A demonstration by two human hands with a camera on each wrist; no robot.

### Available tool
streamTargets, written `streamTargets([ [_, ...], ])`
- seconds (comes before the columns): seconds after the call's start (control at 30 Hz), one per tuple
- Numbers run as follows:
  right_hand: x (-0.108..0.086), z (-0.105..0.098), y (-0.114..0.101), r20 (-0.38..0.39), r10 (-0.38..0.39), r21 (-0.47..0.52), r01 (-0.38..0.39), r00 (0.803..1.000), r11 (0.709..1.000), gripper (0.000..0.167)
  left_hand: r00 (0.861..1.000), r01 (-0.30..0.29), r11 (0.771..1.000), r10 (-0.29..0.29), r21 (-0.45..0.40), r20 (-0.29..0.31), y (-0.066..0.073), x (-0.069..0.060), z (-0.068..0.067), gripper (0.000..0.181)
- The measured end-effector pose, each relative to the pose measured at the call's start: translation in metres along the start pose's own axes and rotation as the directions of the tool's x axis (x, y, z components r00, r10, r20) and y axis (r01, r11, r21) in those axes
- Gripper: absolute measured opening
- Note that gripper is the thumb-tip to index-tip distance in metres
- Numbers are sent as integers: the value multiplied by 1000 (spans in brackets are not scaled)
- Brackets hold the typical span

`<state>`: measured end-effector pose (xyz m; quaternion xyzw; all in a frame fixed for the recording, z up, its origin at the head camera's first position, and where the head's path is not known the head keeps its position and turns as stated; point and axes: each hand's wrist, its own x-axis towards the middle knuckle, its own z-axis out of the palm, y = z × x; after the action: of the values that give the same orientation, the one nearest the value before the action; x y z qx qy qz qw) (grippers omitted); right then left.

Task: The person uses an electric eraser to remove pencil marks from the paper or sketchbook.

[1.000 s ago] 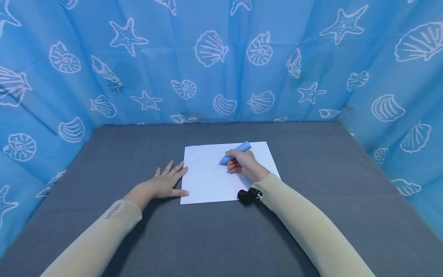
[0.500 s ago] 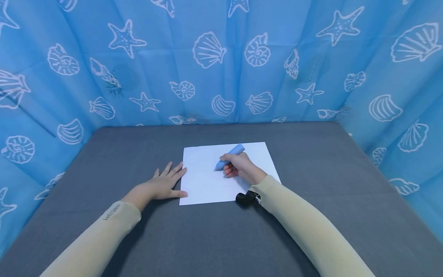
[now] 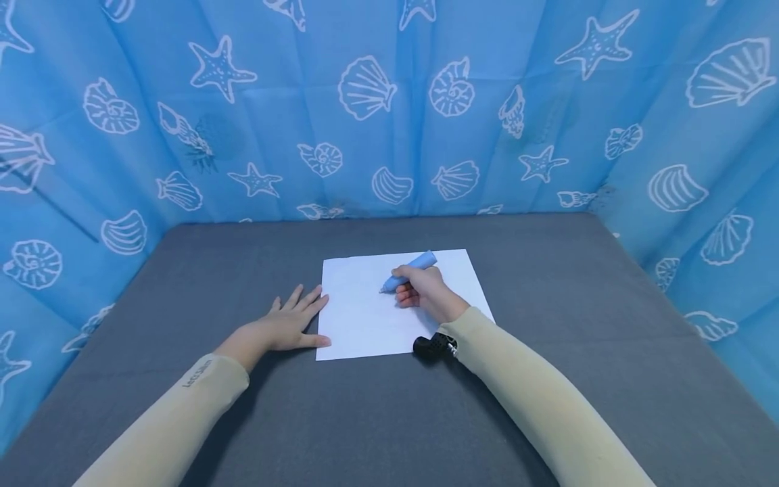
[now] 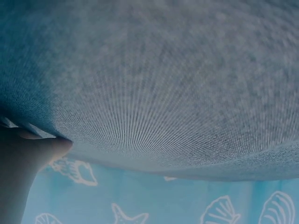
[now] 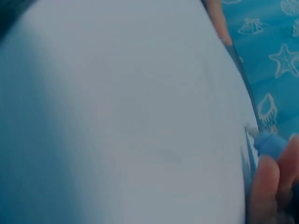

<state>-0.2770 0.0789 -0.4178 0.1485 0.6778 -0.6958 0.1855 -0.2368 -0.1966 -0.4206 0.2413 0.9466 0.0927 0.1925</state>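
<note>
A white sheet of paper [image 3: 349, 321] lies flat on the grey tabletop. My left hand [image 3: 291, 325] rests at its left edge, fingers spread and straight, the fingertips and thumb on the paper. My right hand [image 3: 429, 292] grips a thick light-blue pen [image 3: 422, 261] with a slim pale tip, over the middle of the sheet. The pen slants, its tip down and to the left, at or just above the paper. In the right wrist view the pen [image 5: 269, 143] shows near the fingers [image 5: 264, 186]. No mark on the sheet can be made out.
The grey cloth-covered table [image 3: 389, 419] spreads around the paper. A blue curtain [image 3: 426, 108] with white shells and starfish hangs along the back and both sides. A small black device [image 3: 431, 346] sits under the right wrist, over the paper's near edge.
My right hand moved the pen tip a little left and towards me, then slightly back away and to the right. The left hand and the paper stay in place.
</note>
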Motion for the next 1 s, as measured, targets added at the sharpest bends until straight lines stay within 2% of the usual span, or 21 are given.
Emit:
streamTargets([
  [0.13,-2,2,0,26,-10,-27,10,1000,1000,21,1000,-2,1000,2,-2,-5,1,-1,-1,98],
  [0.3,0,0,0,-37,-16,26,17,999,1000,20,1000,-10,1000,10,-13,-10,1,-2,-1,98],
  [0.47,0,0,1,-17,0,14,0,1000,1000,20,1000,6,1000,-6,-3,-2,1,-2,0,98],
  [0.67,-2,0,0,-6,-2,-8,2,1000,1000,20,1000,-2,1000,2,-4,-9,1,-3,-1,97],
  [1.0,-2,-6,0,-24,-8,1,8,1000,1000,20,1000,-4,1000,4,-2,-6,2,2,1,98],
])
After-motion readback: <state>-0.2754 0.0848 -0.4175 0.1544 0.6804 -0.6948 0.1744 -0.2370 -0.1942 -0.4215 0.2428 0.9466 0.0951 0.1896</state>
